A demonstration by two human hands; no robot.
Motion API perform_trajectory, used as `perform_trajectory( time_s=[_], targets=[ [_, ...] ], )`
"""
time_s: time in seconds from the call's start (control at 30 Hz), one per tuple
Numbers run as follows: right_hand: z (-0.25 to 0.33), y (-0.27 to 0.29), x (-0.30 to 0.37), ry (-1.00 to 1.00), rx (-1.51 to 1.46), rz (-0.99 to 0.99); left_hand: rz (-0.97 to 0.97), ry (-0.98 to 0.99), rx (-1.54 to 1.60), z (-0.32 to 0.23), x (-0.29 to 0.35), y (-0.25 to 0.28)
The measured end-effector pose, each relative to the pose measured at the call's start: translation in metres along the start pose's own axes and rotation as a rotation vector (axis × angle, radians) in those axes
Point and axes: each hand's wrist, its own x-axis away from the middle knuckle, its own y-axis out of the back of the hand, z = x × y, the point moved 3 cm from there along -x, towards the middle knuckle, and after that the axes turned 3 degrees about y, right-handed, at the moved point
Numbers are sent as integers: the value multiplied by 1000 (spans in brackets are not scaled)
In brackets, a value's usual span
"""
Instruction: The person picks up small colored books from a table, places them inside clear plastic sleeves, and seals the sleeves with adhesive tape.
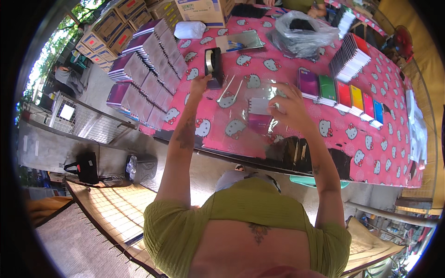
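My left hand (200,85) reaches to a black tape dispenser (213,66) on the pink patterned tablecloth (259,69), its fingers at the dispenser's near end. My right hand (289,105) presses down on a clear plastic sleeve (241,99) that lies over a small purple spiral notebook (258,113). A few strips of tape (230,88) lie on the plastic near the dispenser.
Stacks of purple notebooks (143,69) line the table's left side. A row of coloured notebooks (343,95) and a leaning stack (350,58) sit to the right. Behind are a plastic bag (303,32), cardboard boxes (204,10), and another person's hands (273,3).
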Motion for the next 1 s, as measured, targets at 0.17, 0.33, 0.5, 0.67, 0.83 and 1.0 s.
perform_trajectory(
  time_s=[0.17,0.33,0.5,0.67,0.83,1.0],
  targets=[
    [24,-13,-13,-36,2,-118,25,-309,315,29,-33,-4],
    [38,-31,-17,-122,56,-80,66,-121,222,60,-15,-9],
    [48,-41,-22,-150,161,-65,-115,-474,-786,5,-6,14],
    [46,-53,-23,-226,200,-12,884,-529,215,-40,91,-29],
    [44,-51,-31,-231,228,45,878,-842,-34,-84,128,-48],
    [36,1,-7,-345,213,-267,806,-1014,-211,-86,121,-38]
  ],
)
